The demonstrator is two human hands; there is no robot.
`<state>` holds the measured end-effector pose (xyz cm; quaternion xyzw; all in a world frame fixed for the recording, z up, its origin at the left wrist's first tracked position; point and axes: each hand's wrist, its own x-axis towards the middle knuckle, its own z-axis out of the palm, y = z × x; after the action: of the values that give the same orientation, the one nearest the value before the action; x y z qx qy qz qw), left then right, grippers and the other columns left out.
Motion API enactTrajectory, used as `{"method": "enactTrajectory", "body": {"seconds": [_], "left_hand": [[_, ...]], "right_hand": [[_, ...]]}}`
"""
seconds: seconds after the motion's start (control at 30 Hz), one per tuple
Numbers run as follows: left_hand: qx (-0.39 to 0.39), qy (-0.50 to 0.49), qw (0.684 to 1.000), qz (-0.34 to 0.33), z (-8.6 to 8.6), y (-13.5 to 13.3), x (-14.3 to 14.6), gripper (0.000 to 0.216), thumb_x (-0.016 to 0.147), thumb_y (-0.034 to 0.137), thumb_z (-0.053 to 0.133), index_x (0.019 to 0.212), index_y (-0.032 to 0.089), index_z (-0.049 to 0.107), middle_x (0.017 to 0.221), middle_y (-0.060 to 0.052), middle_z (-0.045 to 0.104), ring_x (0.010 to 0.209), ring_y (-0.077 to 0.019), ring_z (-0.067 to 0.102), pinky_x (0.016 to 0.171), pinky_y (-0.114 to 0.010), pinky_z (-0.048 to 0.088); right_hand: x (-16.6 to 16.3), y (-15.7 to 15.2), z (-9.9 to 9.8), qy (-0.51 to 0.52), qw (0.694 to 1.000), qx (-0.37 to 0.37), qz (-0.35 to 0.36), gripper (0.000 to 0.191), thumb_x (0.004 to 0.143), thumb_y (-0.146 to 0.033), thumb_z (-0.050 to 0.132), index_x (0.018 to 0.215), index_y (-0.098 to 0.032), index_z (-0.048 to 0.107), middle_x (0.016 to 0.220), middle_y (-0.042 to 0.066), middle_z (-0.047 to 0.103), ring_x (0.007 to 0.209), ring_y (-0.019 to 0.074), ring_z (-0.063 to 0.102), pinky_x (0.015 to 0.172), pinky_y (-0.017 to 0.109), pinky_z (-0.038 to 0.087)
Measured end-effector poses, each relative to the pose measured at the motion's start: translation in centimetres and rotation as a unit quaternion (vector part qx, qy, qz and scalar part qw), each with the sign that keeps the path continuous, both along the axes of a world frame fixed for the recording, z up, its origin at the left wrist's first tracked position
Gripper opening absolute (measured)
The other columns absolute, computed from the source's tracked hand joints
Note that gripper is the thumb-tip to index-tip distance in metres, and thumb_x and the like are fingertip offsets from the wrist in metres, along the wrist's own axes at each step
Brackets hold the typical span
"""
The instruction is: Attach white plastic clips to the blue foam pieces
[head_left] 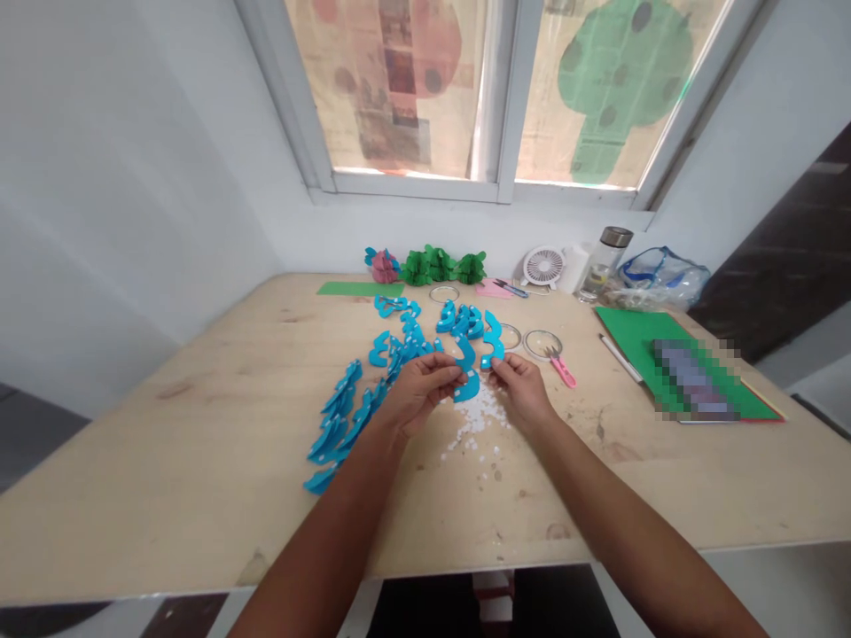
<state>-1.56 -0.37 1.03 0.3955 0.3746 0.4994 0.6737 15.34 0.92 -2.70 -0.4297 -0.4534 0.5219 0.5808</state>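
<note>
Between finger and thumb, my left hand [422, 385] pinches a wavy blue paper cutout [467, 390] with small white squares on it. Another scalloped blue paper piece [492, 332], also dotted with white, is pinched in my right hand [522, 385]. The two pieces are held close together above the table, slightly apart. Under them lies a scatter of tiny white bits [480, 416]. Left of my left hand, rows of similar blue paper pieces [339, 421] lie partly behind my forearm. More blue pieces [458, 319] rest just beyond my hands.
Rolls of clear tape [543, 344] and pink-handled scissors [564, 370] lie right of my hands. Green paper pom-poms [435, 266], a white fan [543, 266], a bottle [604, 264] and a plastic bag [665, 279] line the wall. A green sheet [638, 341] lies at the right.
</note>
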Motion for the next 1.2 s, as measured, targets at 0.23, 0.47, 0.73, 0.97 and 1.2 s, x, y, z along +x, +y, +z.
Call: {"method": "enactTrajectory", "body": {"seconds": [0.23, 0.47, 0.73, 0.97, 1.2], "left_hand": [[0.007, -0.007, 0.999, 0.031, -0.1, 0.0, 0.5, 0.024, 0.053, 0.026, 0.077, 0.065, 0.014, 0.060, 0.059, 0.001, 0.060, 0.052, -0.0078, 0.051, 0.050, -0.021, 0.039], [0.000, 0.007, 0.998, 0.063, -0.6, 0.2, 0.9, 0.026, 0.050, 0.029, 0.077, 0.064, 0.014, 0.061, 0.057, 0.002, 0.056, 0.050, -0.0070, 0.047, 0.048, -0.020, 0.035], [0.004, 0.048, 0.993, 0.108, -1.1, 0.5, 1.0, 0.027, 0.050, 0.034, 0.076, 0.061, 0.013, 0.062, 0.053, 0.002, 0.056, 0.047, -0.0066, 0.046, 0.047, -0.020, 0.033], [0.002, 0.019, 0.991, 0.131, -1.1, 0.4, 1.2, 0.026, 0.048, 0.031, 0.078, 0.059, 0.014, 0.061, 0.054, 0.002, 0.057, 0.046, -0.0064, 0.046, 0.047, -0.021, 0.033], [0.002, 0.018, 0.988, 0.151, -0.8, 0.3, 1.4, 0.021, 0.050, 0.027, 0.076, 0.056, 0.014, 0.060, 0.050, 0.002, 0.055, 0.045, -0.0061, 0.044, 0.045, -0.020, 0.030]], "right_hand": [[-0.3, -0.3, -0.4, -0.102, 0.993, 0.023, 0.052, 0.028, 0.070, -0.043, 0.065, 0.061, -0.017, 0.060, 0.050, -0.003, 0.055, 0.043, 0.0085, 0.040, 0.044, 0.022, 0.027], [-0.4, -0.7, -0.1, -0.140, 0.985, 0.038, 0.089, 0.026, 0.071, -0.042, 0.063, 0.063, -0.017, 0.061, 0.052, -0.003, 0.052, 0.044, 0.0082, 0.037, 0.045, 0.022, 0.024], [-0.5, -1.0, 0.2, -0.154, 0.982, 0.043, 0.101, 0.026, 0.073, -0.041, 0.062, 0.063, -0.017, 0.059, 0.052, -0.002, 0.051, 0.047, 0.0094, 0.040, 0.048, 0.023, 0.027], [-0.5, -1.0, 0.2, -0.167, 0.978, 0.056, 0.114, 0.029, 0.073, -0.041, 0.062, 0.059, -0.016, 0.056, 0.050, -0.004, 0.046, 0.047, 0.0081, 0.035, 0.046, 0.022, 0.024], [-0.4, -0.8, -0.2, -0.166, 0.976, 0.068, 0.121, 0.027, 0.074, -0.039, 0.062, 0.062, -0.016, 0.057, 0.053, -0.003, 0.046, 0.049, 0.0087, 0.036, 0.048, 0.023, 0.026]]}}
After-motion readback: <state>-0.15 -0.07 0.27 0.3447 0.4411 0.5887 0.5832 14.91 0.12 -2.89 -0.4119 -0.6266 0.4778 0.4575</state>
